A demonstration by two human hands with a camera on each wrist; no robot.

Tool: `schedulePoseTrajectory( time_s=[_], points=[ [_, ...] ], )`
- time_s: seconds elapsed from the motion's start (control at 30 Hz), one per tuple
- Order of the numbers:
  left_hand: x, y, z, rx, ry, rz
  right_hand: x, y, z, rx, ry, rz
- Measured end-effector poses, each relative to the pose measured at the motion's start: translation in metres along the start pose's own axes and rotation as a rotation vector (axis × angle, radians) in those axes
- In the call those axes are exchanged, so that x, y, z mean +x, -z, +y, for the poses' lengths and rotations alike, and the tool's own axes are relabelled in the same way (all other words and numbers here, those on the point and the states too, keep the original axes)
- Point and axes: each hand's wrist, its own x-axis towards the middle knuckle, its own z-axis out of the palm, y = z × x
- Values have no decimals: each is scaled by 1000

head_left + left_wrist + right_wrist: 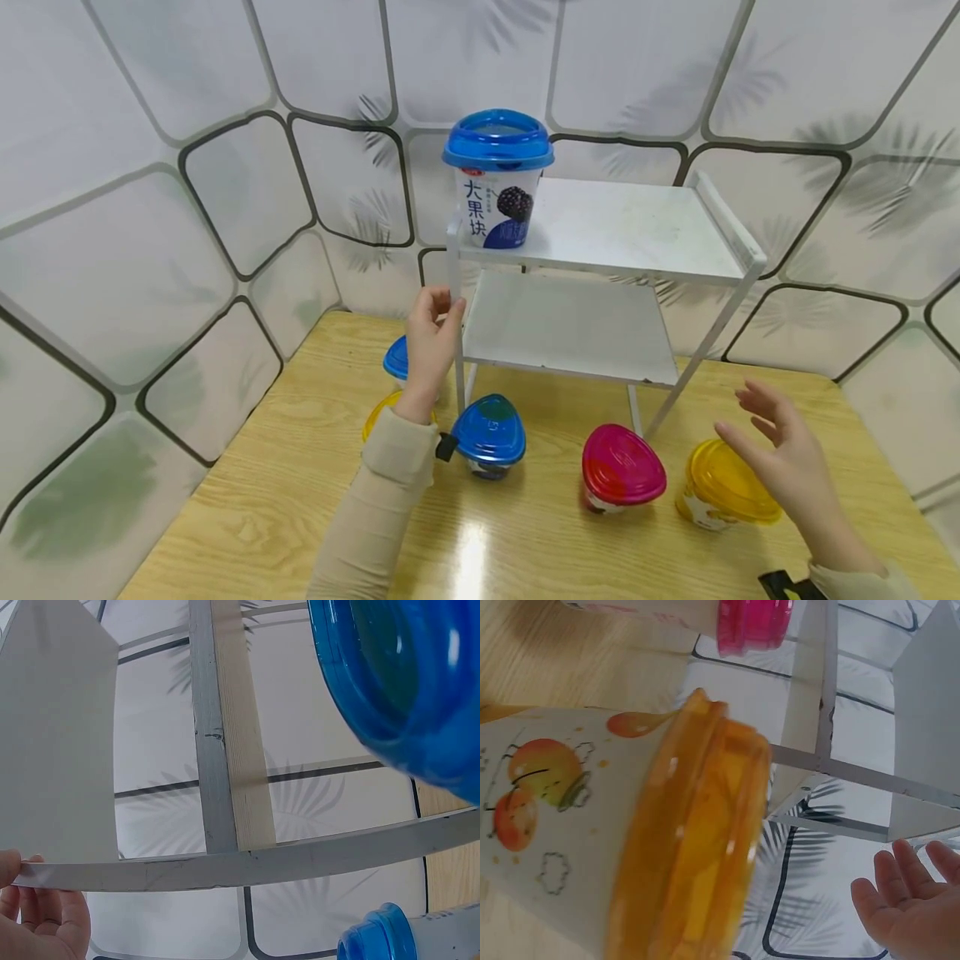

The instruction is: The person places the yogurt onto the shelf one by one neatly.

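Note:
My left hand [435, 337] is at the left front post of a white two-tier shelf [570, 321]. In the left wrist view, thumb and curled fingers [56, 919] pinch that post [150, 876] from both sides. On the upper tier, at its left end, stands a blue-lidded cup [498, 179] with a blackberry picture. My right hand [783, 450] hovers beside a yellow-lidded cup [727, 483], fingers loosely bent and holding nothing. In the right wrist view, this hand [911, 900] appears past the yellow-lidded cup [682, 840], apart from the shelf.
Before the shelf, a blue-lidded cup [491, 433] and a pink-lidded cup [622, 467] stand on the wooden table [255, 483]. Another blue-lidded cup [396, 358] and a yellow-lidded cup [378, 412] are partly hidden by my left arm. Patterned fabric walls [150, 250] surround the table.

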Motion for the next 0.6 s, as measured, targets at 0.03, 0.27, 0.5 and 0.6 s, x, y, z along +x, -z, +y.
schedulePoseTrajectory(
  time_s=[0.03,0.27,0.5,0.6],
  points=[
    [0,0,0,1,3,-1,-1,0,2,-4,-7,3],
    [1,0,0,1,19,1,-11,5,18,-27,-66,13],
    [2,0,1,-4,36,3,-25,10,34,-54,-146,-9],
    [1,0,1,-11,40,1,-32,11,40,-67,-196,-20]
  ],
)
